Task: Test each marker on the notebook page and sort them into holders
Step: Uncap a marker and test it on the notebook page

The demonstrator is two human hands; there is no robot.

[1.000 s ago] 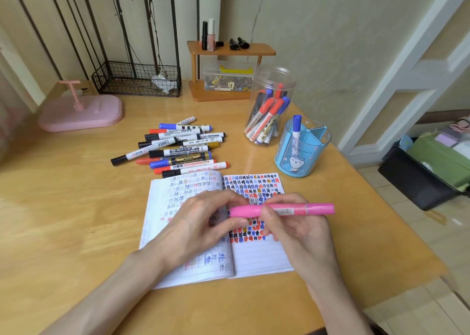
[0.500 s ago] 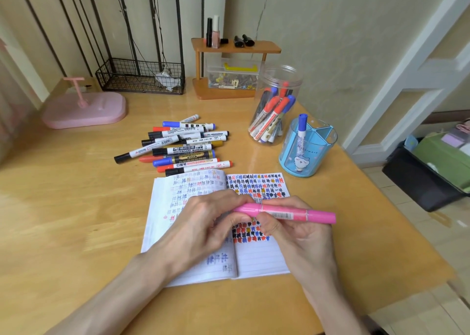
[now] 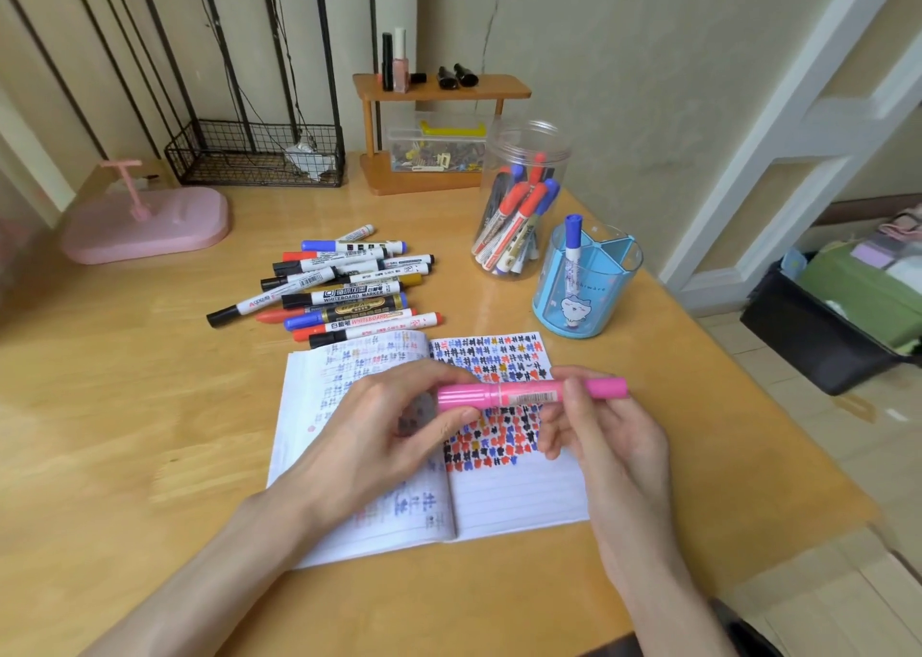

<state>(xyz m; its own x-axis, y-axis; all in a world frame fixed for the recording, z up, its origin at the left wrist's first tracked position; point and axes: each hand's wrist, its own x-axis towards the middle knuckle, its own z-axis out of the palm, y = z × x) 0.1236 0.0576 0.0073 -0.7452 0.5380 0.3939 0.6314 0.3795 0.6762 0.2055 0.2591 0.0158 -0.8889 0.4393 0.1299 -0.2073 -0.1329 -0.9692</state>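
A pink marker lies level in the air above the open notebook. My left hand pinches its capped left end, and my right hand grips the barrel toward its right end. The notebook's right page carries rows of red, blue, black and yellow test marks. A pile of several markers lies on the table behind the notebook. A clear jar holds several markers. Beside it a blue divided holder holds one blue-capped marker.
A pink tray sits at the back left, a black wire basket behind it, and a small wooden shelf with bottles and a box of clips at the back. The table edge runs close on the right, with a dark bin on the floor.
Both hands keep hold of the pink marker over the notebook. More of the pink cap end shows beyond my left fingers than before.
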